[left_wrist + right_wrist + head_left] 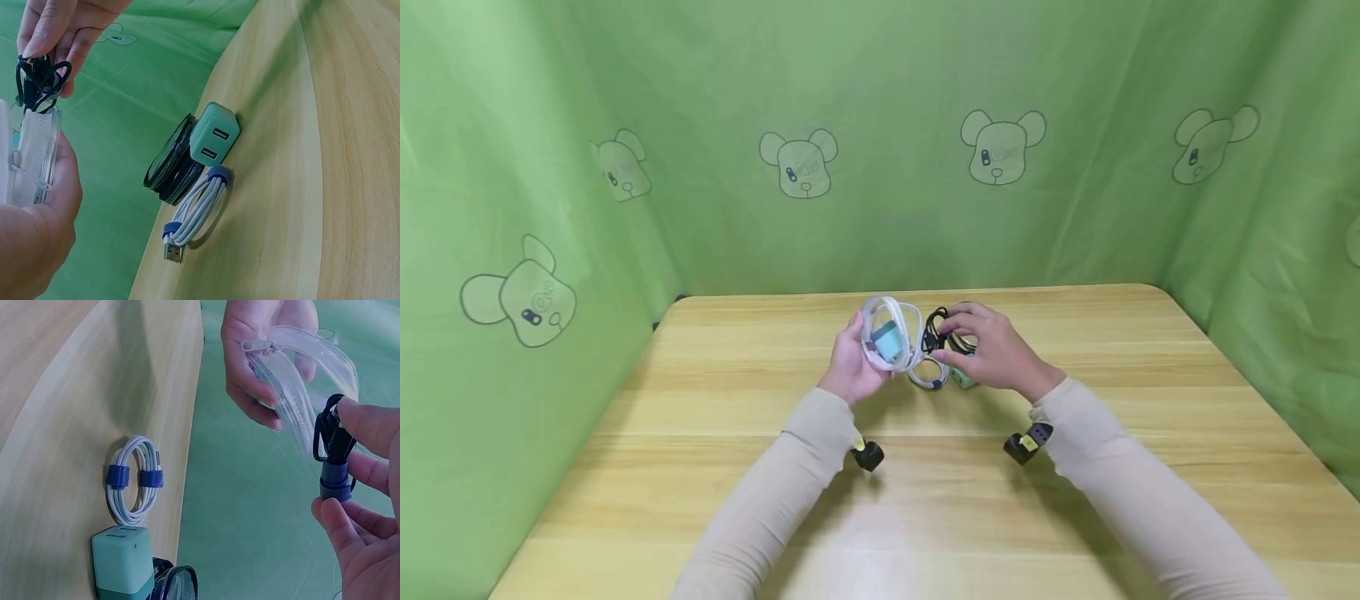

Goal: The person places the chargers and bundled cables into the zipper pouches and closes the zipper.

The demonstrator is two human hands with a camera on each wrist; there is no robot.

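Note:
My left hand (855, 368) holds a clear round zip case (284, 394) up above the table, its two halves spread apart. A teal charger (888, 341) shows inside the case in the head view. Close to the case's opening, my right hand (996, 354) pinches a bundled black cable (335, 437) between thumb and fingers. A dark strap wraps the bundle's lower end in the right wrist view. In the left wrist view, the black cable (42, 84) is right at the rim of the case (39, 156).
On the wooden table (925, 517) lie a coiled white USB cable (199, 209) with blue straps, a teal two-port charger (214, 134) and a black-rimmed round case (172, 159), close together. Green curtains (880, 225) surround the table at the back and sides.

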